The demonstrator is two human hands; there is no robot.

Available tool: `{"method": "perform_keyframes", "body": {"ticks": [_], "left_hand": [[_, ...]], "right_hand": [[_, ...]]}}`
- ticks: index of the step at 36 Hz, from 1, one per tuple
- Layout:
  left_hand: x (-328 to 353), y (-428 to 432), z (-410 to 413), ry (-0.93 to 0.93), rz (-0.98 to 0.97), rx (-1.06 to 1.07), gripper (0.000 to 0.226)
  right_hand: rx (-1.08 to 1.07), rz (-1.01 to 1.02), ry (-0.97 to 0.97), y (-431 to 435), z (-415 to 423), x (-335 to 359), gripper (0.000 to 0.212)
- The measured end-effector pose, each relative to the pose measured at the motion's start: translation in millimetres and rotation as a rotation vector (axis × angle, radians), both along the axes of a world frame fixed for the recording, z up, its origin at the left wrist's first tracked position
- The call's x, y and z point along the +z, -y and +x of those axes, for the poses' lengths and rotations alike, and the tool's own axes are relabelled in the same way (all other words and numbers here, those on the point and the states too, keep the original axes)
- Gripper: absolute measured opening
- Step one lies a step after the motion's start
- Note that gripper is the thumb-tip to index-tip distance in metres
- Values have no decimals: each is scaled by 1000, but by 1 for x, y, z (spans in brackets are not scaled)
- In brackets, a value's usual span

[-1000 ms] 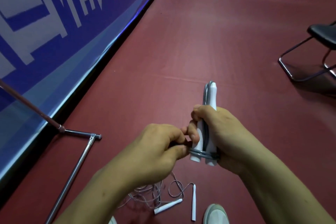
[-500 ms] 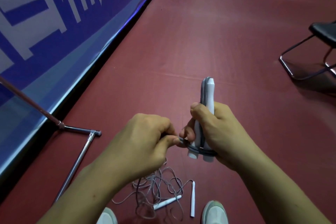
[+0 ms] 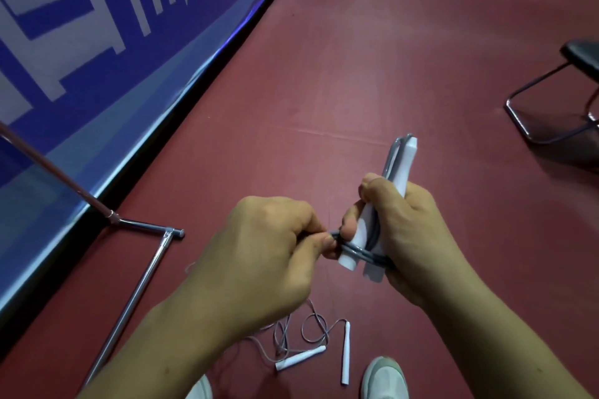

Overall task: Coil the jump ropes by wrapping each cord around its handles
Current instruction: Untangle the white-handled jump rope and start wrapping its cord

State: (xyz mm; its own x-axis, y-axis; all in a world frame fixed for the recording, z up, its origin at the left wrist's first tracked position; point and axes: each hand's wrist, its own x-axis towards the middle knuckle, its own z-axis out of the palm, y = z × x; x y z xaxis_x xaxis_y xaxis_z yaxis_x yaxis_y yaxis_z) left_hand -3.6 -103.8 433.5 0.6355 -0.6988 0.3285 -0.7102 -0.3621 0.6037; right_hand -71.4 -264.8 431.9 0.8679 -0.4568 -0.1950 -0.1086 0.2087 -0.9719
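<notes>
My right hand [image 3: 411, 230] grips two white jump rope handles [image 3: 403, 162] held side by side and upright, with grey cord running along them and looped round their lower ends. My left hand [image 3: 272, 249] pinches the grey cord [image 3: 356, 251] just left of the handles' bottom. On the red floor below lies a second jump rope: a loose tangle of grey cord [image 3: 291, 337] with two white handles [image 3: 346, 356] apart from each other.
A blue and white banner wall [image 3: 97, 42] runs along the left. A metal stand foot [image 3: 142, 275] lies on the floor at the left. A black chair [image 3: 570, 91] stands at the right. My white shoes [image 3: 384, 379] show at the bottom edge.
The handles tilted slightly and my hands shifted a little as the left hand pulled the cord round the handles' lower ends. The view has dipped, showing more of the loose rope on the floor.
</notes>
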Motion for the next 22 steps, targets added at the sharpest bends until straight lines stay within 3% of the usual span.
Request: {"method": "perform_keyframes", "body": {"ticks": [6, 13, 17, 22], "left_hand": [[3, 0, -16, 35, -25, 13, 15], [3, 3, -29, 58, -12, 40, 19], [0, 8, -41, 52, -61, 62, 21], [-7, 16, -59, 67, -114, 39, 6]], "right_hand": [[-83, -68, 32, -3, 0, 0, 61], [-154, -286, 17, -7, 2, -1, 47], [-220, -258, 100, -15, 1, -2, 41], [-301, -148, 117, -18, 1, -4, 44]]}}
